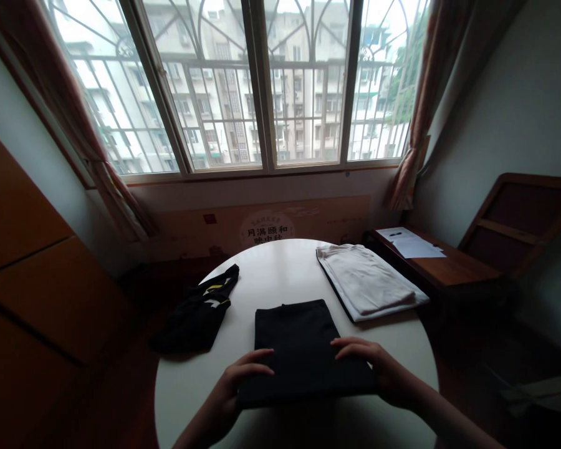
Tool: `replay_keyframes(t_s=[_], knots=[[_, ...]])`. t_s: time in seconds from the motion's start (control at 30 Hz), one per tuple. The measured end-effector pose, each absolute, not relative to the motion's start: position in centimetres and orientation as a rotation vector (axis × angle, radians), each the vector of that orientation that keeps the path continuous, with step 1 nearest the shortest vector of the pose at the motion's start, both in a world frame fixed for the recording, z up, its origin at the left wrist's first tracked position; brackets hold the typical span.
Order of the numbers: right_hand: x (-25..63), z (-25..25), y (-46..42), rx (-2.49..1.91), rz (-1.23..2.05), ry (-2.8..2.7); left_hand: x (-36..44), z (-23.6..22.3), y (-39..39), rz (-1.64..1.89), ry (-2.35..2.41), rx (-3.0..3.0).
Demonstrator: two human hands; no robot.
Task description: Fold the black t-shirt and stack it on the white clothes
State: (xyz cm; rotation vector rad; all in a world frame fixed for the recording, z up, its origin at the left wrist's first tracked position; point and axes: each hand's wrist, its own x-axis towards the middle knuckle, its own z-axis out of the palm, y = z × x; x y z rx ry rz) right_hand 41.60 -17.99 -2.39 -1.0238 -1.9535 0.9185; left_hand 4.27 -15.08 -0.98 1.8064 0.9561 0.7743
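A dark garment (pixel 299 349), folded into a flat, near-square shape, is in front of me on the white round table. Its exact kind cannot be made out. My left hand (pixel 236 386) grips its near left side, fingers on top and thumb hidden. On the near right side, my right hand (pixel 371 362) holds it the same way. The near edge looks slightly raised off the tabletop, with shadow beneath it.
A crumpled black garment with yellow and white marks (pixel 206 312) lies at the table's (pixel 280 268) left edge. Folded white clothes (pixel 369 280) lie at the right. Beyond stand a wooden bench (pixel 467 271) with papers (pixel 411 243) and a barred window (pixel 262 93).
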Motion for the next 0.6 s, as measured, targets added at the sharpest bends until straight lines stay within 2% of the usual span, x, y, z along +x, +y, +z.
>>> replay_keyframes(t_s=[0.27,0.6], knots=[[43.0,2.0,-19.0,-0.997,1.133,-1.527,9.2,6.3,-15.3,0.892,0.976,1.336],[49.8,13.7,-11.1,-1.021,0.907,-1.312,17.2,16.6,-6.2,0.870,0.715,1.241]])
